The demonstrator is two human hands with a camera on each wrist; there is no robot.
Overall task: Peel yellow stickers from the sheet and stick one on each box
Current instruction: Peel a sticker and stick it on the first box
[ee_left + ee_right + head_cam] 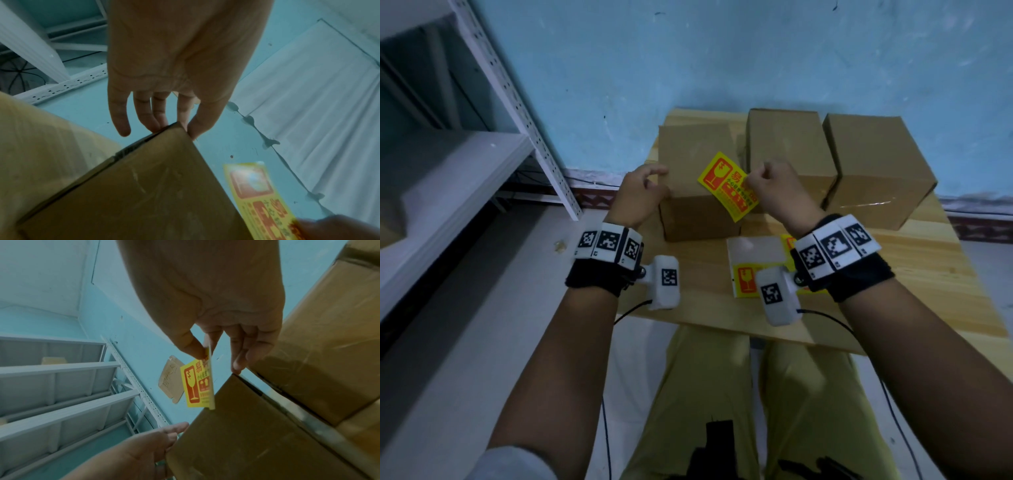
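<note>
Three plain cardboard boxes stand on the wooden table [893, 284]: a left box [695, 164], a middle box [787, 144] and a right box [876, 168]. My right hand [774, 192] pinches a yellow and red fragile sticker [726, 186] by its right edge and holds it just above the left box's top; the sticker [197, 384] hangs from thumb and forefinger. My left hand [643, 195] rests with relaxed fingers on the left box's left top edge [172, 128]. The sticker sheet [756, 263] lies on the table in front of the boxes, partly hidden by my right wrist.
A white metal shelf rack [493, 102] stands to the left against the blue wall [722, 51]. The table's near edge is over my lap. Cables run from both wrist cameras down past my legs.
</note>
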